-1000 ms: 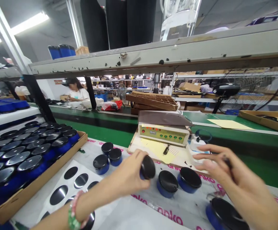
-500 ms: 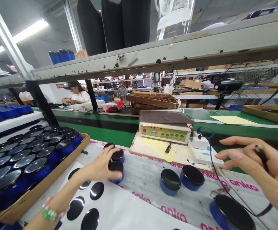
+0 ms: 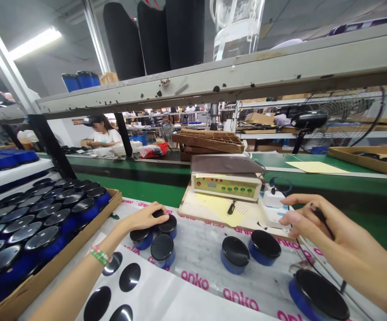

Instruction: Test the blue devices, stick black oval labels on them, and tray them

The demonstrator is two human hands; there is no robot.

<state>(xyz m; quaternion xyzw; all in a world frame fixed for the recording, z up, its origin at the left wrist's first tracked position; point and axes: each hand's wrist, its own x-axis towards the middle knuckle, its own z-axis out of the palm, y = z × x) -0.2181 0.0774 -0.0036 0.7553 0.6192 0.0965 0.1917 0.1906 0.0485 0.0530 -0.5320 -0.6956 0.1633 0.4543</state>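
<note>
My left hand (image 3: 148,217) reaches over a cluster of blue round parts with black tops, its fingers closed on the rearmost one (image 3: 158,213). Beside it stand another part (image 3: 168,224), one to the left (image 3: 141,236) and one in front (image 3: 162,248). My right hand (image 3: 316,227) is raised at the right, fingers curled round a thin black pen-like tool (image 3: 322,219) with a cable. Two more blue parts (image 3: 235,252) (image 3: 265,245) stand mid-table, and a larger-looking one (image 3: 319,292) lies below my right hand. A white sheet with black discs (image 3: 129,277) is at the front.
A carton (image 3: 115,205) full of blue parts is at the left. Behind the table is a control box (image 3: 226,186) beside a white power strip (image 3: 273,214). A shelf beam (image 3: 193,87) crosses above. A person (image 3: 104,131) sits beyond the green belt (image 3: 146,185).
My left hand has moved back from the front part to the rear one, uncovering the parts in front. My right hand appears further left, still with the black tool.
</note>
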